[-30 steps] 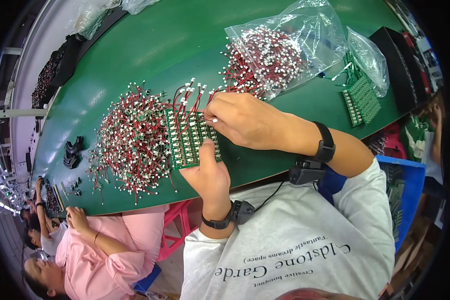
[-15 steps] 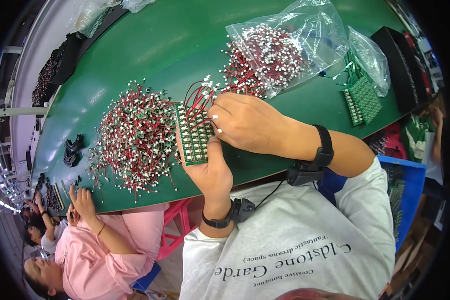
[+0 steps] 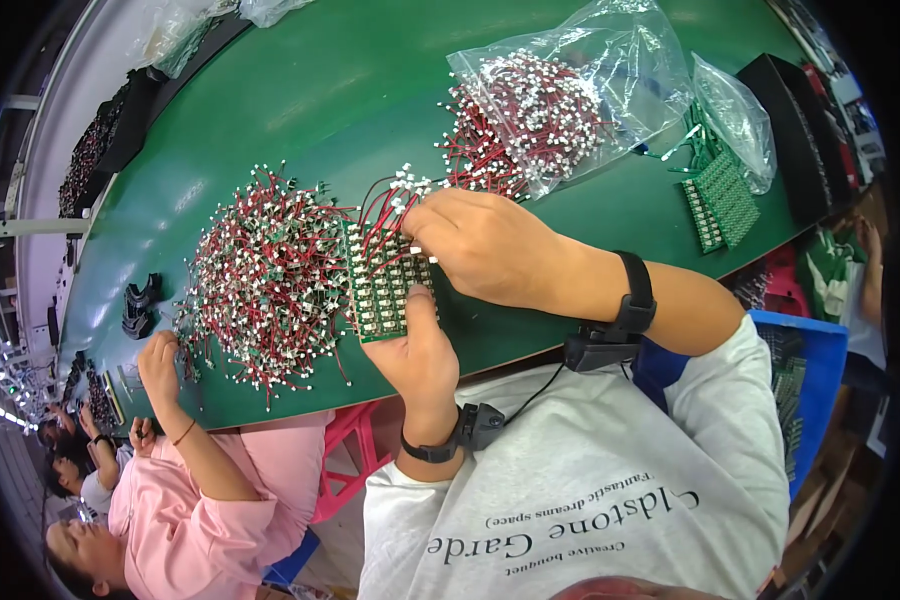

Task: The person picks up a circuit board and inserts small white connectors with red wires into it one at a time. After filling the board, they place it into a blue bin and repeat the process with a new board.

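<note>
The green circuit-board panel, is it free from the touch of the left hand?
No, the left hand holds the green circuit-board panel, with the thumb over its face.

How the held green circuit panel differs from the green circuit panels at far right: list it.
The held green circuit panel is in the left hand; the flat green circuit panels rest on the green table. Red wires overlie the held panel; the others show none. Both show component rows.

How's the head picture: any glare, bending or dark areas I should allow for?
Head view: green table with near edge bowed, pale glare toward its left end; reflections on the clear bag; right rim black; red wires by the right hand hard to separate.
</note>
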Tool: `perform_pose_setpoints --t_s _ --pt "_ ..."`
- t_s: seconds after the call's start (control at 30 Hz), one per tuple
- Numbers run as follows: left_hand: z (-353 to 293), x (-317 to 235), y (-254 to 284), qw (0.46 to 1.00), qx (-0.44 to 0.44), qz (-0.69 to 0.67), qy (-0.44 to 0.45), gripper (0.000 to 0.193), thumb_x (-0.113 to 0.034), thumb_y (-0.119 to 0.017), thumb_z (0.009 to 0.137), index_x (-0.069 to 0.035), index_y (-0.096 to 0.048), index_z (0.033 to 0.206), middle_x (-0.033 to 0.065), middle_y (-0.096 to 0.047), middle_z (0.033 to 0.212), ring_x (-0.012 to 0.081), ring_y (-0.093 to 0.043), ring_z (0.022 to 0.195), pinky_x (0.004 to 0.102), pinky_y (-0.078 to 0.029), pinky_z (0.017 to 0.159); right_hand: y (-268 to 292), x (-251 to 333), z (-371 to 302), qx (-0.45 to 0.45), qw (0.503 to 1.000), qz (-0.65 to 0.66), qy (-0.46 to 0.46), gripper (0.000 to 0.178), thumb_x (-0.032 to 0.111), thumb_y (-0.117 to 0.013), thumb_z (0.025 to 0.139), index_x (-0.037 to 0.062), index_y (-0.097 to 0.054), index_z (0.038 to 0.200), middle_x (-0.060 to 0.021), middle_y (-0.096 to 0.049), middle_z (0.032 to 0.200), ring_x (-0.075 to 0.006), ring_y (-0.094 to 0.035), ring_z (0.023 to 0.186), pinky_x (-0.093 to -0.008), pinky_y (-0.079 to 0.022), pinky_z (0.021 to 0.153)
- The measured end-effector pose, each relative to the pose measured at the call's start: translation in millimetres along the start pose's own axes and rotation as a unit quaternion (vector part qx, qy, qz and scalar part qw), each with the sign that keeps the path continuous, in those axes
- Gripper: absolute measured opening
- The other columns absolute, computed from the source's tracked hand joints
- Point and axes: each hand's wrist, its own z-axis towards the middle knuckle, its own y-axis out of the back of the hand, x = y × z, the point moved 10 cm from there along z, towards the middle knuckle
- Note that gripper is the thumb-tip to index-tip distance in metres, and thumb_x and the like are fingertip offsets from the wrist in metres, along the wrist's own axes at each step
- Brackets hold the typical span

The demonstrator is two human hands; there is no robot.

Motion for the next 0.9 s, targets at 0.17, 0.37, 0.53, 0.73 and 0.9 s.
perform_pose_setpoints --t_s 0.17,0.37,0.53,0.73,0.9 --pt "2.4 7.1 3.7 0.999 0.034 0.019 0.008 0.041 0.016 -0.048 0.083 0.008 -0.051 0.123 0.0148 -0.061 0.115 0.0204 -0.062 0.101 0.0341 -0.051 0.087 -7.6 3.2 1.4 -0.016 1.0 -0.014 0.019 0.021 0.002 -0.066 0.076 -0.0008 -0.06 0.096 -0.013 -0.062 0.086 -0.0306 -0.062 0.08 -0.0391 -0.052 0.069" --pt "23.8 -11.6 28.8 0.996 -0.052 -0.071 -0.006 0.047 0.017 -0.048 0.08 0.009 -0.048 0.127 0.0146 -0.06 0.119 0.0201 -0.062 0.099 0.0335 -0.052 0.087 45.6 -37.6 14.9 -0.117 0.991 -0.062 0.006 0.011 0.009 -0.071 0.077 0.0058 -0.065 0.086 -0.009 -0.06 0.083 -0.0291 -0.059 0.08 -0.0397 -0.05 0.069" --pt "21.5 -9.6 35.4 0.995 -0.08 -0.066 0.013 0.044 0.017 -0.049 0.08 0.008 -0.051 0.123 0.0131 -0.061 0.114 0.0187 -0.062 0.094 0.0326 -0.052 0.086 29.7 -91.8 12.4 -0.046 0.956 -0.273 -0.102 0.008 0.012 -0.068 0.079 0.006 -0.065 0.084 -0.0085 -0.058 0.085 -0.0275 -0.056 0.085 -0.0377 -0.048 0.071" --pt "22.6 -9.5 39.2 0.995 -0.076 -0.067 0.007 0.04 0.017 -0.05 0.08 0.008 -0.054 0.118 0.01 -0.062 0.106 0.0159 -0.062 0.089 0.0295 -0.051 0.08 32.8 -77.7 18.1 -0.072 0.977 -0.197 -0.038 0.008 0.011 -0.066 0.081 0.0052 -0.062 0.085 -0.0084 -0.057 0.083 -0.0267 -0.056 0.082 -0.038 -0.045 0.068" --pt "22.9 -5.3 35.6 0.995 -0.07 -0.072 0.017 0.042 0.017 -0.05 0.08 0.007 -0.053 0.12 0.0106 -0.062 0.108 0.016 -0.062 0.09 0.0305 -0.052 0.082 51.8 -81.1 18.1 -0.137 0.982 0.061 -0.112 0.008 0.005 -0.058 0.092 -0.0006 -0.06 0.097 -0.0121 -0.064 0.083 -0.0228 -0.065 0.073 -0.0325 -0.051 0.066"
